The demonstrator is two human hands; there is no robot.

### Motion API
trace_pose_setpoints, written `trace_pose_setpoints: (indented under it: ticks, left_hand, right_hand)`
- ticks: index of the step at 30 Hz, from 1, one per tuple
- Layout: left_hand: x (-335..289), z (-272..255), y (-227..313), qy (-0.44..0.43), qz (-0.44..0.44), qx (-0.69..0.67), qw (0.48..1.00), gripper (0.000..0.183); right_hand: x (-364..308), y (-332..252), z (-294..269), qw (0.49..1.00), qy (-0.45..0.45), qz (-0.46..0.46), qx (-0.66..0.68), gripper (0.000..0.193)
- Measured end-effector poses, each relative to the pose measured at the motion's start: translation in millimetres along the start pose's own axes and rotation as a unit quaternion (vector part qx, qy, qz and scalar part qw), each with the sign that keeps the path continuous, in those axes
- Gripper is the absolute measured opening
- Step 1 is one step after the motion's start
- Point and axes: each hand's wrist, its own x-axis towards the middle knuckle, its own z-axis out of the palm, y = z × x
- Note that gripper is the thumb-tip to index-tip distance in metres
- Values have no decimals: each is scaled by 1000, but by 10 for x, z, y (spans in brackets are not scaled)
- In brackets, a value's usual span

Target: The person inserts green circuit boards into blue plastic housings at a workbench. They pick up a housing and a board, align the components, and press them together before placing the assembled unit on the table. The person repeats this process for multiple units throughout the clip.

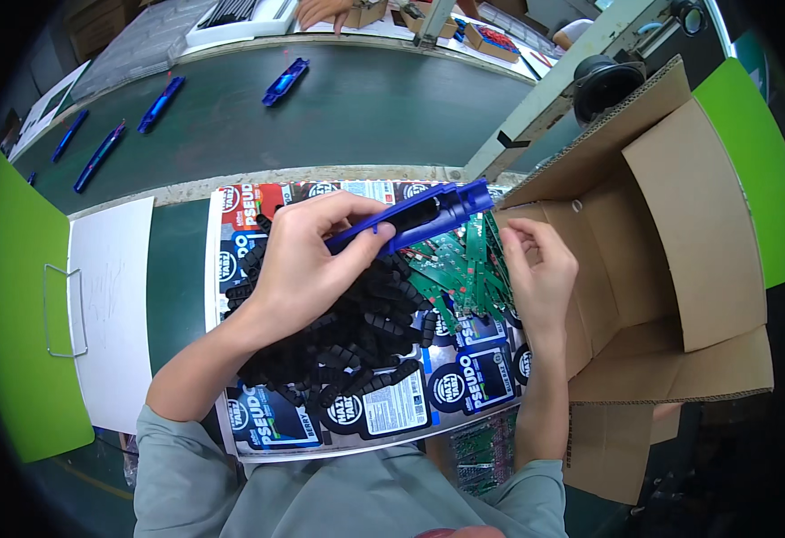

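Note:
My left hand grips a long blue plastic housing between thumb and fingers, holding it tilted up to the right. The housing's open side shows a dark hollow or black part within. My right hand is raised just right of the housing's end, thumb and fingers drawn together; whatever is in them is too small to make out. Beneath my left hand lies a heap of black ribbed pieces. Slim green circuit boards are piled beside it, between my hands. Both piles rest on a board covered with printed sheeting.
An open cardboard box stands at the right. Across the far side runs a green conveyor belt carrying several blue housings. A metal post rises near the box. White paper lies left. Another person's hand shows beyond the belt.

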Motion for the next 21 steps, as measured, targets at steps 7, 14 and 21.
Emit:
trace_pose_setpoints:
  ticks: [7,14,21]
  left_hand:
    - [2,10,-12,-11,-2,-13,1000,18]
    - [11,-9,-32,-12,-11,-6,1000,19]
    - [13,11,-21,-31,-54,-34,997,24]
  right_hand:
    - [-86,315,244,988,-80,42,-122,23]
    - [50,368,433,983,-99,90,-125,34]
    - [75,315,244,983,-76,147,81,27]
